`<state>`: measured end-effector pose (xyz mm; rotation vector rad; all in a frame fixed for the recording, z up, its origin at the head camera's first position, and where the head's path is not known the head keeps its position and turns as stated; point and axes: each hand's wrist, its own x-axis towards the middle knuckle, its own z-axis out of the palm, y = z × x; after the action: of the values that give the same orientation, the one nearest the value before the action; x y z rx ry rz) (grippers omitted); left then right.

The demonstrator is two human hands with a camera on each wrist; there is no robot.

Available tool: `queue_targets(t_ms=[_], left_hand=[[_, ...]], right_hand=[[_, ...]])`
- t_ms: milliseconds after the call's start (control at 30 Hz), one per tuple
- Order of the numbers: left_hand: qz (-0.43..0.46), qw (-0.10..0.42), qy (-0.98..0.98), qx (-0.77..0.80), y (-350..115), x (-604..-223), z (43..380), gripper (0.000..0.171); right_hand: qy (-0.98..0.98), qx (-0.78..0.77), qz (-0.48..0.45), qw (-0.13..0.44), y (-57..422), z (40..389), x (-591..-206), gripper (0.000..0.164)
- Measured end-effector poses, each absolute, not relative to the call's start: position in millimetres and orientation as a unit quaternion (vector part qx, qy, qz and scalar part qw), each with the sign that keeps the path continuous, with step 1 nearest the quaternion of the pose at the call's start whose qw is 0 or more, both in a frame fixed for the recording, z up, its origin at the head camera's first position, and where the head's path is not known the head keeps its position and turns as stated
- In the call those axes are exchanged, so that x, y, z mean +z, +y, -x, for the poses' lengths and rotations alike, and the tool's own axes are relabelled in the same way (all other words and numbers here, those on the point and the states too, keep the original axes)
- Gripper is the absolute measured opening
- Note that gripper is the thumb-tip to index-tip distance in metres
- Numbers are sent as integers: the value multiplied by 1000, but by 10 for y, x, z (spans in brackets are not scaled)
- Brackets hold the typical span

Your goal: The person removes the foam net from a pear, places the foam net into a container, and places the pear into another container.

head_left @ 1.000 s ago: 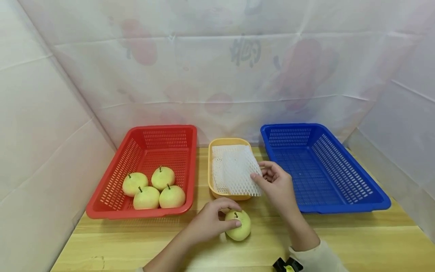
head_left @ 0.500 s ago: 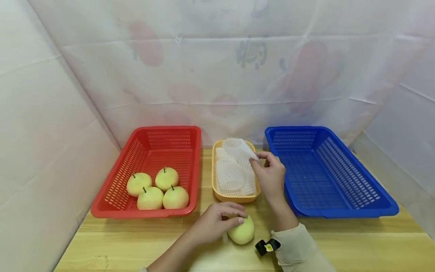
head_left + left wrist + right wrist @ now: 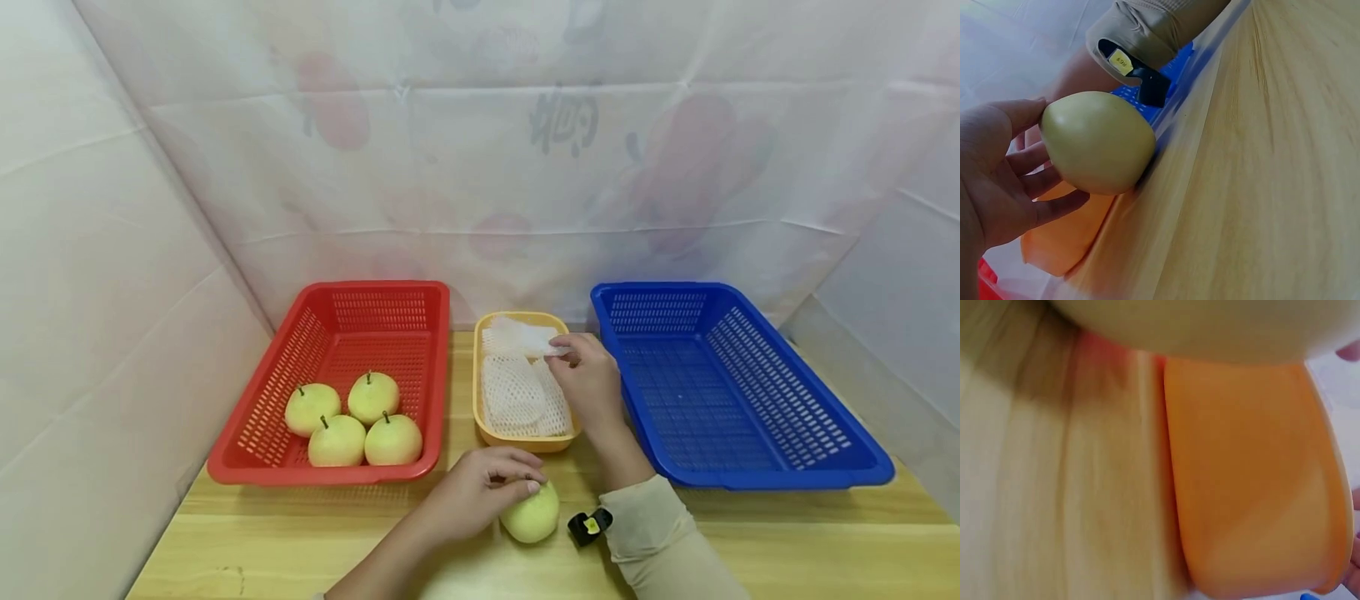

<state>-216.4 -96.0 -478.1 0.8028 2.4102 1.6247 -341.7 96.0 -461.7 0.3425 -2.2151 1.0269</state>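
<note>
A round yellow pear [image 3: 532,518] rests on the table near its front. My left hand [image 3: 474,493] holds it from the left, and the left wrist view shows thumb and fingers around one side of the pear [image 3: 1099,144]. My right hand [image 3: 591,377] pinches one end of a white foam net sleeve [image 3: 519,336] between thumb and fingers. That sleeve stretches across the back of the small yellow basket [image 3: 525,444]. More foam net sleeves [image 3: 512,393] lie flat in the basket beneath and in front of it.
To the left stands a red basket [image 3: 438,367] with several pears [image 3: 337,442] at its front. A blue basket [image 3: 712,400] stands to the right, close beside the right forearm. A black strap device [image 3: 589,527] sits by the right cuff. White cloth walls [image 3: 480,167] enclose the table.
My right hand has shifted the pinched foam sleeve from the basket's front right toward its back. The left hand stays at the pear, which has tilted so its stem is nearly covered by the fingers.
</note>
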Motion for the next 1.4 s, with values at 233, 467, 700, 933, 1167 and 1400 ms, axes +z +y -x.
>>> queue_targets(t_ms=[233, 467, 700, 933, 1167, 1400], left_hand=[[-265, 81, 797, 537, -965, -4781, 2152, 19], [-272, 86, 803, 524, -952, -4789, 2166, 20], [-271, 95, 803, 523, -948, -4783, 2164, 19], [-276, 87, 803, 520, -957, -4792, 2162, 19], [-281, 87, 802, 520, -967, -4788, 2157, 20], [-286, 81, 803, 517, -966, -4799, 2159, 19]], right_hand=[[-922, 296, -151, 199, 970, 3418, -4686, 29], [-951, 207, -181, 145, 938, 3357, -4653, 33], [-949, 196, -176, 172, 936, 3306, -4623, 39], [-944, 175, -250, 128, 908, 3268, -4647, 45], [-960, 137, -241, 31, 898, 3269, -4696, 52], [-964, 106, -243, -9, 883, 3281, -4727, 58]])
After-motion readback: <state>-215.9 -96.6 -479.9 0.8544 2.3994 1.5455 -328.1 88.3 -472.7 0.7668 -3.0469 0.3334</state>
